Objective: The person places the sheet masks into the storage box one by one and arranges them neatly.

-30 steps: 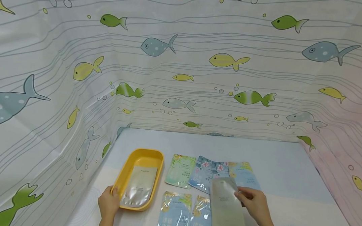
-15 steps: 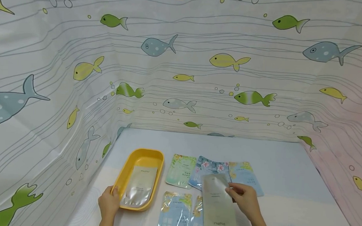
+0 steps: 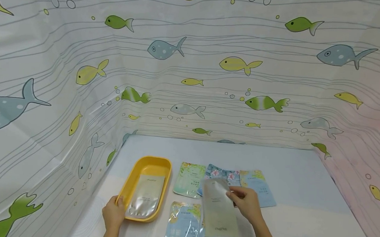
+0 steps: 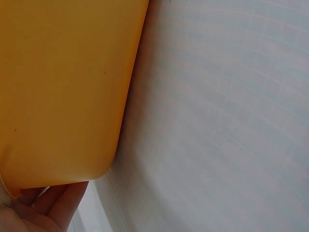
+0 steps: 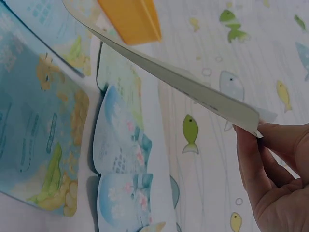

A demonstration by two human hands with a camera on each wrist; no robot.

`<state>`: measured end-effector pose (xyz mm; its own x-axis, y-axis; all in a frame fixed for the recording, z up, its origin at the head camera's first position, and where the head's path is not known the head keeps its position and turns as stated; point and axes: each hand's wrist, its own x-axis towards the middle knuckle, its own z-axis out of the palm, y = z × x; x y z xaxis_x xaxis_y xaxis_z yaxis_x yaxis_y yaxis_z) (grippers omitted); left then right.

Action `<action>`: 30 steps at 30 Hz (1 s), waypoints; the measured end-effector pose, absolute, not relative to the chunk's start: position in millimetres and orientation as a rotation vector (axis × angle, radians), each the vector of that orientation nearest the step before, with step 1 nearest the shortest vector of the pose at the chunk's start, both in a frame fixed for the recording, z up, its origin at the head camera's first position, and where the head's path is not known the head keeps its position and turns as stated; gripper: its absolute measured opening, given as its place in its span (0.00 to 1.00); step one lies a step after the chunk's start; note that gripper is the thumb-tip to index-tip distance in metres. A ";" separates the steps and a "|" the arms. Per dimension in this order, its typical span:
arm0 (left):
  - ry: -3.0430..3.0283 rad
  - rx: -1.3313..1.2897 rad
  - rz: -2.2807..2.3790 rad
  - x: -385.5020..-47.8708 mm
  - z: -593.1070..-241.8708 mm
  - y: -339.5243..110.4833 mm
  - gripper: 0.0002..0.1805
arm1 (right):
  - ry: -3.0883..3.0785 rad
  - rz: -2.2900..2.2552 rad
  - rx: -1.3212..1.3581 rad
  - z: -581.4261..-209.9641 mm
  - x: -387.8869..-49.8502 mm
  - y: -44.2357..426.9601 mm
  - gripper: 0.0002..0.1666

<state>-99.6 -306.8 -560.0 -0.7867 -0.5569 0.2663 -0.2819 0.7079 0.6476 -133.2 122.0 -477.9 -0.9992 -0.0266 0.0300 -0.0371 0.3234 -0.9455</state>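
My left hand (image 3: 113,212) grips the near left rim of the yellow tray (image 3: 166,188); the left wrist view shows the fingers (image 4: 67,200) under the tray's edge (image 4: 63,96). A pale silver packet (image 3: 148,192) lies inside it. My right hand (image 3: 247,206) pinches the upper right edge of another pale packet (image 3: 219,208), held over the blue packets. In the right wrist view, that packet (image 5: 193,87) is seen nearly edge-on, pinched between the thumb and fingers of the hand (image 5: 280,179).
A green packet (image 3: 189,179) lies right of the tray, with flowered blue packets (image 3: 215,172) beside it and a blue-yellow packet (image 3: 258,188) farther right. Another blue packet (image 3: 183,224) lies nearer. A fish-printed sheet (image 3: 211,73) rises behind and at the sides.
My right hand has moved left with the pale packet, uncovering more of the blue-yellow packet at the right. My left hand stays on the tray.
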 end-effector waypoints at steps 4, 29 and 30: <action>-2.476 0.647 -0.825 -98.9 -558.9 -306.3 0.12 | -2.534 1.846 0.107 -478.9 -134.9 116.3 0.15; -2.445 0.653 -0.824 -100.2 -559.8 -305.6 0.13 | -2.440 1.912 0.220 -473.5 -149.0 74.2 0.14; -2.446 0.654 -0.825 -100.2 -559.8 -305.5 0.13 | -2.434 1.920 0.222 -472.8 -149.4 71.8 0.14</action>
